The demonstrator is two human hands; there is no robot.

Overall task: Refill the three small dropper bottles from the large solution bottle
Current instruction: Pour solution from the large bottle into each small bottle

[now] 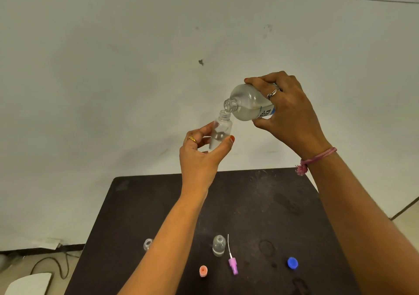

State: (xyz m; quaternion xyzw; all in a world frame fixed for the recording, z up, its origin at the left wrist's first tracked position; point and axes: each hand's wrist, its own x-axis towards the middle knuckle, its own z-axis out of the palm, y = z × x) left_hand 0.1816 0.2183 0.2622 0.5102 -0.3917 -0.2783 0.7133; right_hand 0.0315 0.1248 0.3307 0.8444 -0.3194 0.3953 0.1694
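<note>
On the table [249, 204], at six o'clock, two small bottles [219, 245] are waiting uncapped. Above, the left hand [201, 156] is gripping a third small bottle [221, 131]; at one o'clock the right hand [288, 115] is tipping the large solution bottle [247, 105] into it.

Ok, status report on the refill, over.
Left hand holds small bottle, uncapped. Right hand tips big bottle, mouth over its neck. Two more small bottles wait on table. Nothing blocking.
</note>
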